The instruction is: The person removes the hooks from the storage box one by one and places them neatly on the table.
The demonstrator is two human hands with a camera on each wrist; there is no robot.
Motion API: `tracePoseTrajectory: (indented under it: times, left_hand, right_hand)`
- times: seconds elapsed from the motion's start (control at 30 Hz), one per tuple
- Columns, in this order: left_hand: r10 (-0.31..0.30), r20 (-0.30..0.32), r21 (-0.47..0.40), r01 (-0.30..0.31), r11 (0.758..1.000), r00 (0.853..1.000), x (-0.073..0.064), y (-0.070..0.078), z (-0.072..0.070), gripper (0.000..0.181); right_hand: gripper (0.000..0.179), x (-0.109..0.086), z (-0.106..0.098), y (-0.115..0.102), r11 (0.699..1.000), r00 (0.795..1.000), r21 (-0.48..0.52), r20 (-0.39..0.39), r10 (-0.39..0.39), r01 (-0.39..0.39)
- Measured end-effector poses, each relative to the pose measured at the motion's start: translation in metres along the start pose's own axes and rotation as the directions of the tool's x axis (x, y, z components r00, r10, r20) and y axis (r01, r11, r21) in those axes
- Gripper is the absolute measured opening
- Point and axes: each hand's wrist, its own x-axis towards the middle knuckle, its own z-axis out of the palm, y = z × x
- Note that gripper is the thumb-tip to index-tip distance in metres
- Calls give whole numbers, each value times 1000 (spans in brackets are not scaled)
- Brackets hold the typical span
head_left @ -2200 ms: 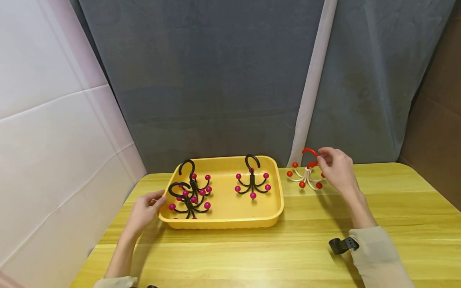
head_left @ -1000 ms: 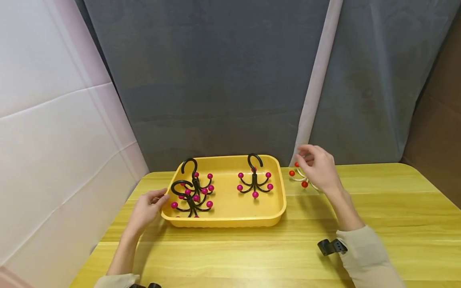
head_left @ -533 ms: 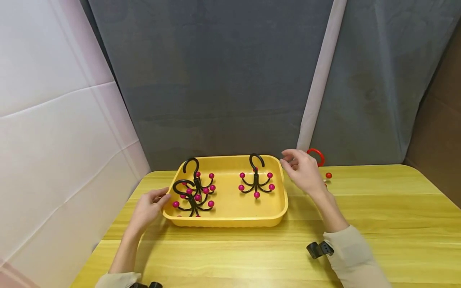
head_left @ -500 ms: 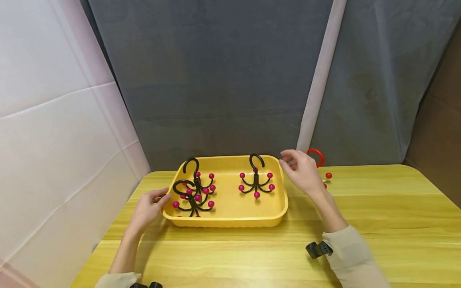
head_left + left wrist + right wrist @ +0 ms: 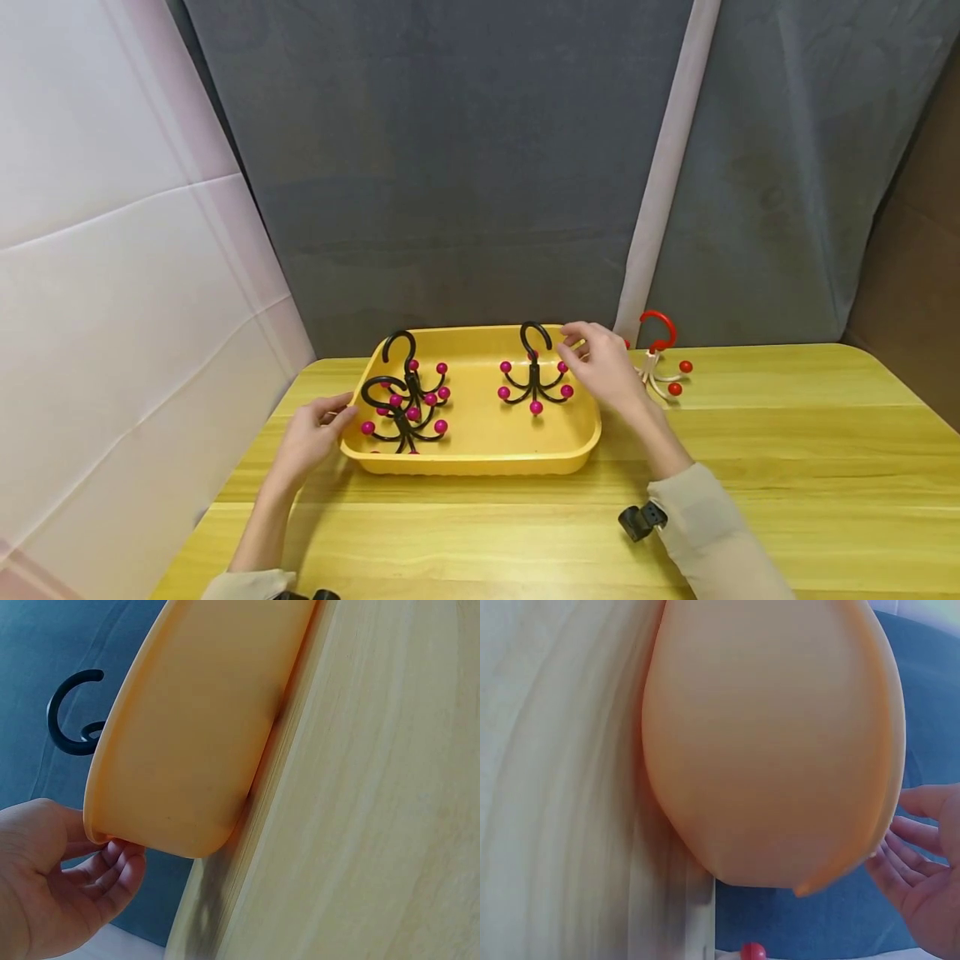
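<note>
A yellow plastic tray (image 5: 480,465) stands on the table, its left rim pinched by my left hand (image 5: 309,437) with the fingers curled under it in the left wrist view. Inside lie black rotating hook hangers with pink ball tips: two overlap at the left, the front one (image 5: 397,417) and the rear one (image 5: 411,379), and another (image 5: 534,379) stands alone at the right. My right hand (image 5: 600,367) is over the tray's right side, fingers loosely bent and holding nothing, fingertips just right of that lone hanger's black hook.
A white hook hanger with a red hook (image 5: 660,329) and red ball tips stands on the wooden table (image 5: 787,433), right of the tray and partly behind my right wrist. A grey curtain (image 5: 465,167) hangs along the table's back edge, and a white panel (image 5: 135,292) borders the left.
My right hand has let go of the white and red hanger and moved left over the tray's right rim, toward the lone black hanger. My left hand keeps its hold on the tray.
</note>
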Motion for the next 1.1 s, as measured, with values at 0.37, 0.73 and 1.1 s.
tracePoseTrajectory:
  times: [0.37, 0.73, 1.1]
  left_hand:
    - [5, -13, 8, -5, 1000, 1000, 0, -1, 0, 43]
    - [11, -11, 18, -10, 1000, 1000, 1, 0, 1, 42]
    - [8, -15, 12, -8, 1000, 1000, 1, 0, 0, 42]
  right_hand:
    - [24, 11, 11, -9, 1000, 999, 6, 36, 11, -11]
    - [19, 15, 16, -10, 999, 999, -30, 45, 15, -13]
    - [10, 14, 15, -12, 999, 995, 1, 89, 41, -41]
